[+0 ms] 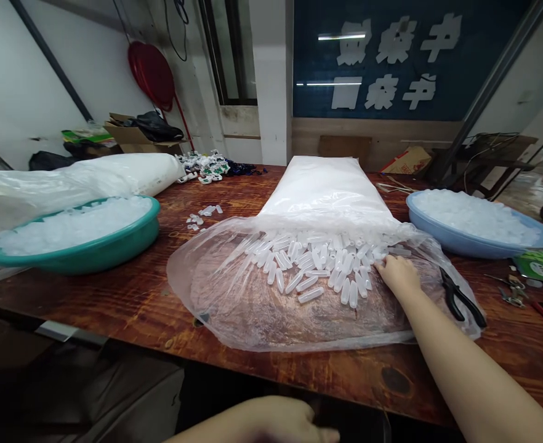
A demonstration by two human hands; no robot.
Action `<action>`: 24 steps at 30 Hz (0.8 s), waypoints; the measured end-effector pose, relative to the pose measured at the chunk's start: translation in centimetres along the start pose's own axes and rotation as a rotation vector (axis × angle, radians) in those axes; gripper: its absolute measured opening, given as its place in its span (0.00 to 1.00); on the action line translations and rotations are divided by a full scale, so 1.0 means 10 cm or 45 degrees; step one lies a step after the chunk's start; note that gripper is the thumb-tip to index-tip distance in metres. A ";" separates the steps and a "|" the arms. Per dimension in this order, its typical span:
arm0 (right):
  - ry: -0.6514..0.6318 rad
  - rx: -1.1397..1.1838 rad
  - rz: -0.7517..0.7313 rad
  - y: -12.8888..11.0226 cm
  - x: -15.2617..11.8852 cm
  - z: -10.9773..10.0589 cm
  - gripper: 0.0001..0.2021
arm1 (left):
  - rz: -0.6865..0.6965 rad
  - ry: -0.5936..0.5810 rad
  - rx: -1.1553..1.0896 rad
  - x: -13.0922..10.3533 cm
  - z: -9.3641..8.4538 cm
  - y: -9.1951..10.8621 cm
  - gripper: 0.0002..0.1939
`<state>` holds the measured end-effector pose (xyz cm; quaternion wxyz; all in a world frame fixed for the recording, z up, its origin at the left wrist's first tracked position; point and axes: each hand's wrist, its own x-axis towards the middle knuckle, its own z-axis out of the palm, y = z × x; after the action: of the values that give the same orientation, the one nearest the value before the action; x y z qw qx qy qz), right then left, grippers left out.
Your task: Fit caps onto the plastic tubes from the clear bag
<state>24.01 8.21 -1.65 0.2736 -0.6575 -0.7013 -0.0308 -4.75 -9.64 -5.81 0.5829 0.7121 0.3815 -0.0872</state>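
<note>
My right hand [398,275] reaches to the right side of a pile of small translucent plastic tubes [317,261]. Its fingers are bent together at the pile's edge, and what lies between them is hidden. The tubes rest on the spread mouth of a clear plastic bag [262,323], whose full white body [324,184] extends toward the back of the table. Below the table's front edge, my left hand [290,421] hangs away from the tubes. Its thumb shows, but the other fingers are mostly hidden at the bottom of the view.
Black-handled pliers [460,298] lie on the bag's right edge. A green basin [91,249] at left and a blue basin [474,237] at right hold heaps of translucent pieces. Small scissors [514,292] lie far right. Loose pieces [202,215] sit left of the bag.
</note>
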 end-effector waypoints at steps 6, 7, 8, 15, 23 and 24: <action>-0.019 0.092 0.014 -0.07 -0.11 -0.14 0.17 | 0.217 0.596 0.368 -0.33 -0.62 0.57 0.13; -0.040 0.122 0.022 -0.11 -0.14 -0.18 0.17 | 0.174 0.808 0.545 -0.27 -0.72 0.62 0.12; -0.067 0.157 0.022 -0.16 -0.19 -0.22 0.17 | 0.099 0.956 0.699 -0.18 -0.81 0.64 0.11; -0.308 0.395 -0.169 -0.71 -1.02 -0.33 0.17 | -0.065 1.017 0.861 0.35 -0.94 0.59 0.15; -0.304 0.767 -0.015 -1.04 -1.59 -0.32 0.11 | 0.376 0.847 0.549 0.00 -0.47 0.45 0.12; -0.290 0.800 -0.079 -1.06 -1.60 -0.35 0.09 | 0.413 0.818 0.451 -0.06 -0.44 0.43 0.12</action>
<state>15.03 -9.06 -2.11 0.3818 -0.5187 -0.7222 0.2521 -3.79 -6.09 -0.81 0.3085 0.8435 0.4062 0.1686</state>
